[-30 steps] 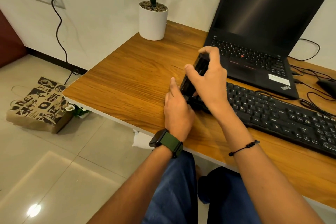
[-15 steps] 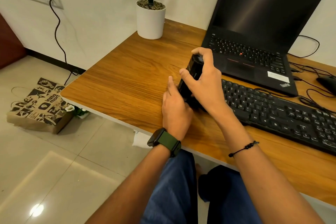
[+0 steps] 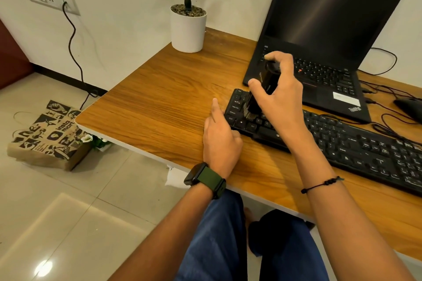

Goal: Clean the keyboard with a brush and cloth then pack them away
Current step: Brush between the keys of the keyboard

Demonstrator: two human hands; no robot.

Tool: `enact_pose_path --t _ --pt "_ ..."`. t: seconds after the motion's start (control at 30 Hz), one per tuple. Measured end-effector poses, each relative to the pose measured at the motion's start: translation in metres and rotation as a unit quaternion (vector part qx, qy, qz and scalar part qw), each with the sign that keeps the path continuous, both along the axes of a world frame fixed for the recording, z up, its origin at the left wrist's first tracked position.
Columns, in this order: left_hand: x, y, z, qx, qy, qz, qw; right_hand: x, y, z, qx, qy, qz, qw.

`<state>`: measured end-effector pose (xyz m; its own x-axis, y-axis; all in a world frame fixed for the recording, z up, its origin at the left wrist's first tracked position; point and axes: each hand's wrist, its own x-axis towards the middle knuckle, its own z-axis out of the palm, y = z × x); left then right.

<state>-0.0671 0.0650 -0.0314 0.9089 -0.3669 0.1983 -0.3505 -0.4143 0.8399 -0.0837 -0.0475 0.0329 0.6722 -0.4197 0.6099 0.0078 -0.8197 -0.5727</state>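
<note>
Brushing looks barely begun — right hand (image 3: 279, 96), grip closed round the brush (image 3: 265, 89), works the keyboard (image 3: 342, 143) corner; left hand (image 3: 220, 137) braces it, forefinger straight. Cloth unseen — wiping, packing remain.

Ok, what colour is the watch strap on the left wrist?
Dark green strap with a black watch body, seen best in the head view.

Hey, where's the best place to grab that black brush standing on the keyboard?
Grip the black brush around its upper body, from above and the right, as the right hand does: it stands bristles-down on the black keyboard, leaving the top free.
</note>
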Motion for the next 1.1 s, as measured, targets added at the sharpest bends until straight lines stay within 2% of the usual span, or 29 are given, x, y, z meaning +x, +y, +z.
enact_pose_path --t 0.23,0.43,0.53,0.63,0.8,1.1 --pt "0.0 -0.004 -0.002 0.042 -0.047 0.006 0.998 -0.006 0.007 -0.014 0.007 0.019 -0.002 1.0" --pt "0.001 -0.004 -0.004 0.058 -0.061 0.007 0.996 -0.011 0.011 -0.011 0.052 0.036 0.028 0.998" --pt "0.0 -0.005 -0.004 0.066 -0.073 0.007 0.995 -0.018 0.0 -0.005 0.082 0.023 0.011 0.996" --pt "0.0 -0.006 -0.005 0.084 -0.097 0.004 0.992 -0.028 -0.011 -0.001 0.068 0.024 -0.008 0.997" --pt "-0.001 -0.008 -0.005 0.121 -0.13 -0.009 0.984 -0.049 -0.023 0.001 0.036 0.084 -0.001 0.996" --pt "-0.003 -0.008 -0.003 0.168 -0.167 -0.026 0.971 -0.101 -0.047 -0.006 0.035 0.087 -0.052 0.994"
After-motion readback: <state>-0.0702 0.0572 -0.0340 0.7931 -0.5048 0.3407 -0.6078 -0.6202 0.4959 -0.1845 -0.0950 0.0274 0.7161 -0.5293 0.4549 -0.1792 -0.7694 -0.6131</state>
